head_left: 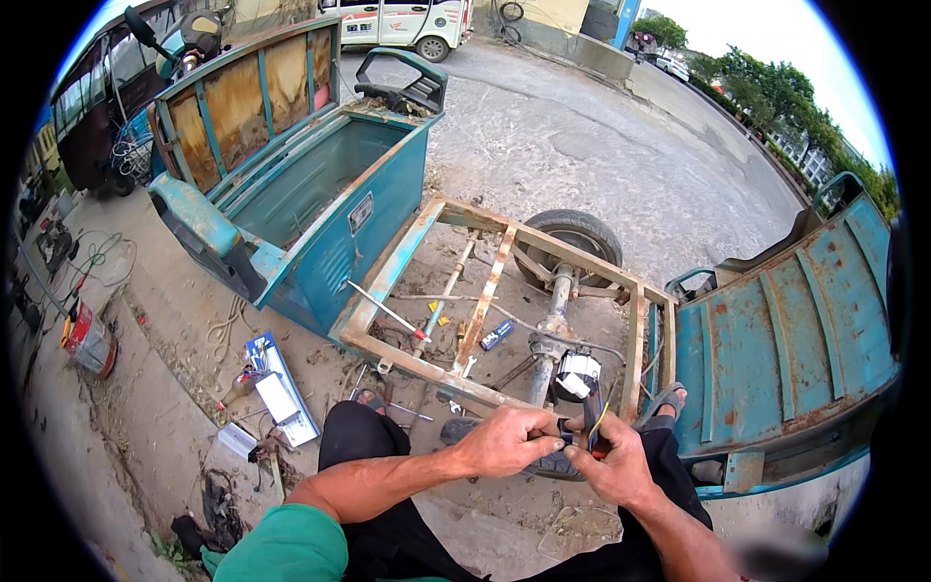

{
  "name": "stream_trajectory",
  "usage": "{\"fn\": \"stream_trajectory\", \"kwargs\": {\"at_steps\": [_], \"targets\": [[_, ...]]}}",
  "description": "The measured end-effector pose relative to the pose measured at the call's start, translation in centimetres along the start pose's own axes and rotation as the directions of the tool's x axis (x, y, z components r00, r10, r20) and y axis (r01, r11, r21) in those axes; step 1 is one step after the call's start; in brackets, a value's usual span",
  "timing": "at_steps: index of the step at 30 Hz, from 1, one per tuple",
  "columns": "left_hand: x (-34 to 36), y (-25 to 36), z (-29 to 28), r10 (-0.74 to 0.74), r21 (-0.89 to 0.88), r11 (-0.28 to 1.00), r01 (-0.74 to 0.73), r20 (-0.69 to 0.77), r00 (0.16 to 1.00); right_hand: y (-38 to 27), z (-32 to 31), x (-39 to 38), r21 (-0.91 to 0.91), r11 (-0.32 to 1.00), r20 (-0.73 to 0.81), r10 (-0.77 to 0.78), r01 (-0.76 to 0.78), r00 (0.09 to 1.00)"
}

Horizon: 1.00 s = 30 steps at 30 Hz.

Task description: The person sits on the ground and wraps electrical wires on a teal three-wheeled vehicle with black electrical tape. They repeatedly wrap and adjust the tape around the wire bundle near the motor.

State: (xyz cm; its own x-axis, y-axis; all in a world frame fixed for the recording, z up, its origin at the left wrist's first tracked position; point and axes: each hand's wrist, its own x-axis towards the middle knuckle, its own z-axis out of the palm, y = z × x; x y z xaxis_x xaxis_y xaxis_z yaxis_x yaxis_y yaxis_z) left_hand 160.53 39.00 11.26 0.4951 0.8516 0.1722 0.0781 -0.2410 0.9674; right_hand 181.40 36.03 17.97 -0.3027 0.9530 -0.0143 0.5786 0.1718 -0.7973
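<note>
My left hand (509, 441) and my right hand (616, 461) meet over the near side of a rusty vehicle frame (495, 281). Their fingers pinch a bundle of dark cable (574, 427), close together. A yellow wire (603, 412) arcs up beside my right fingers, and a little red shows under them. What exactly lies between the fingertips is too small to make out. Just beyond my hands sits a white-and-black motor (580, 374), mounted on the grey rear axle (555, 315). The near wheel (553, 464) is partly hidden beneath my hands.
A teal metal box (359, 209) with its lid raised stands at the far left. On the right lies a teal tilted panel (781, 330). The far wheel (572, 242), a long red-handled rod (393, 312), blue packaging (281, 388) and a paint bucket (89, 339) surround the frame.
</note>
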Motion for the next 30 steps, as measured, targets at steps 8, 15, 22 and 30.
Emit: {"fn": "stream_trajectory", "kwargs": {"at_steps": [8, 15, 22, 30], "targets": [[0.0, -0.6, -0.5, 0.078, 0.145, 0.985, -0.09, 0.086, 0.993, -0.4, -0.5, 0.4, -0.276, 0.957, 0.091, -0.071, 0.094, 0.993], [0.2, -1.2, -0.6, 0.176, 0.07, 0.98, -0.189, 0.156, 0.972, -0.8, -2.1, 0.5, -0.177, 0.898, 0.302, 0.438, -0.402, 0.847], [0.5, -1.4, -0.4, 0.016, -0.06, 0.998, -0.005, 0.188, 0.982, 0.1, -2.1, 0.3, 0.321, 0.818, 0.312, 0.384, -0.477, 0.869], [0.8, -1.4, -0.1, -0.07, -0.247, 0.96, 0.132, 0.243, 0.967, -1.0, -2.1, 0.8, 0.196, 0.866, 0.275, 0.403, -0.461, 0.873]]}}
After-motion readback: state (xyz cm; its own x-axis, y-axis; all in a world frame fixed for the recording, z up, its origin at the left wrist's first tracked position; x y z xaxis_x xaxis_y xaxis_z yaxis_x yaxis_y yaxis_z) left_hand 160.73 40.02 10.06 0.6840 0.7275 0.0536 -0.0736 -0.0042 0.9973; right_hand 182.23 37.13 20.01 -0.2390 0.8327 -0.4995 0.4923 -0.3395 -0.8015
